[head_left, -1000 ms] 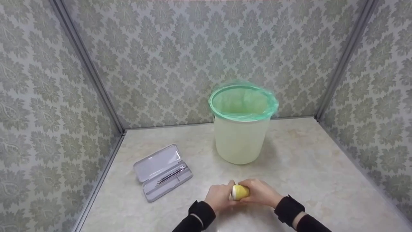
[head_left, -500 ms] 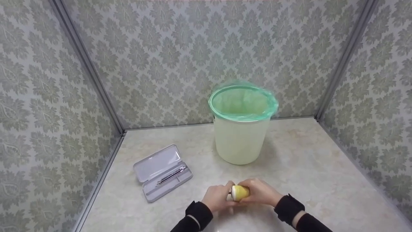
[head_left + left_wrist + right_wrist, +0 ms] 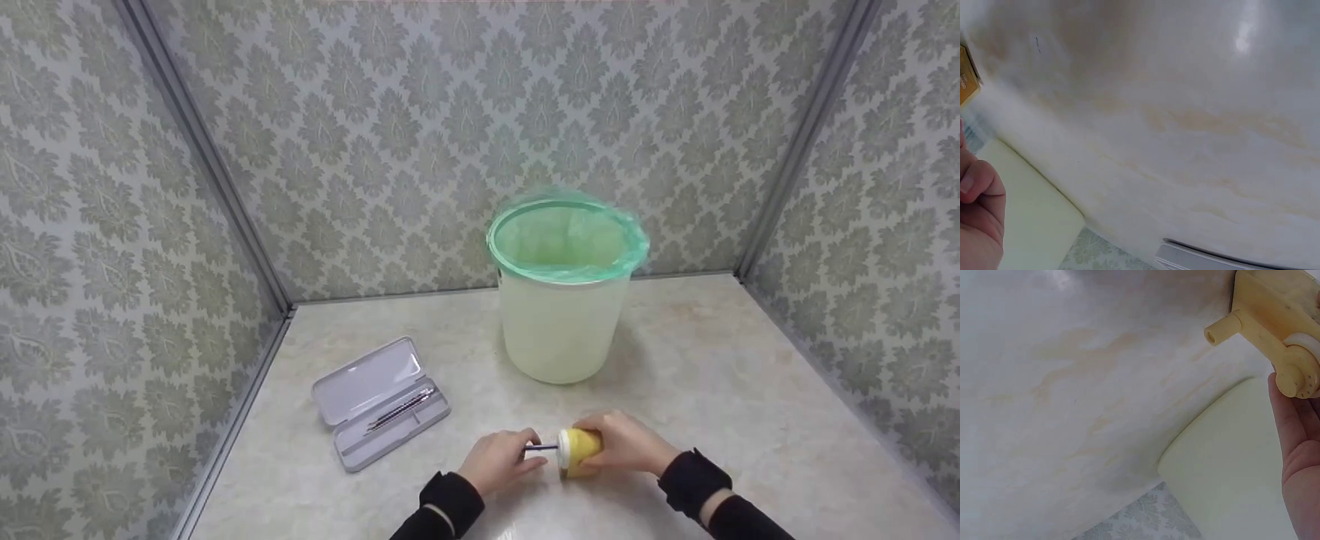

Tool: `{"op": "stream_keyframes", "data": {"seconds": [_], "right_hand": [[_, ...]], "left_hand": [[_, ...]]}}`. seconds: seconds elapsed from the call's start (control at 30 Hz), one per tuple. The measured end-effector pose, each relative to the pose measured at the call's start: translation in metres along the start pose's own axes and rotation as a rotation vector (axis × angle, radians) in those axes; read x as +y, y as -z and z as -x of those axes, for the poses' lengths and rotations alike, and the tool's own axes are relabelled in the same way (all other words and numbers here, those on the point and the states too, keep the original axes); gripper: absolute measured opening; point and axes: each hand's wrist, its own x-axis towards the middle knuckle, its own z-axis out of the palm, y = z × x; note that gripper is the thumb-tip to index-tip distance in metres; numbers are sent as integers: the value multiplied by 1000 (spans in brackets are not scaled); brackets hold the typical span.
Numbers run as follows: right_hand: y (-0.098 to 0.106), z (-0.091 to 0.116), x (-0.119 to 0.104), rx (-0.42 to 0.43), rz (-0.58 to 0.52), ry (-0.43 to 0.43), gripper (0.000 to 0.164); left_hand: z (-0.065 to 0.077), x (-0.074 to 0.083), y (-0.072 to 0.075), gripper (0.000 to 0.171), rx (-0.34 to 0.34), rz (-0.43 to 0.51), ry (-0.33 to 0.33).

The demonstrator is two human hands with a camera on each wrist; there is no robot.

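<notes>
In the head view my right hand (image 3: 626, 442) grips a yellow crank pencil sharpener (image 3: 581, 451) with a white front, low over the table. The right wrist view shows the sharpener's crank handle (image 3: 1222, 329) sticking out beyond my fingers. A thin dark pencil (image 3: 541, 447) spans the gap between the hands, pinched by my left hand (image 3: 496, 461) at one end. Its other end meets the sharpener's white front. At the edge of the left wrist view, a corner of the sharpener (image 3: 968, 77) shows near my curled left fingers; the pencil is out of sight there.
An open grey pencil case (image 3: 380, 431) lies to the left, with several pencils (image 3: 401, 409) inside. Behind the hands stands a pale bin (image 3: 561, 330) lined with a green bag (image 3: 570, 274). Patterned panels (image 3: 465, 150) enclose the table (image 3: 712, 360) at the back and sides.
The sharpener has shifted right with my right hand and turned slightly. My left hand has drawn away leftward, and more of the pencil shows between the hands.
</notes>
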Motion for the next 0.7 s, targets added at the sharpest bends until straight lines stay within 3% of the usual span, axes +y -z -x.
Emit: {"op": "stream_keyframes", "data": {"seconds": [0.2, 0.7], "right_hand": [[4, 3, 2, -22, -23, -42, 42], [7, 3, 6, -69, -50, -84, 42]], "left_hand": [[-1, 1, -3, 14, 19, -13, -27], [-2, -4, -7, 18, 100, -96, -129]]}}
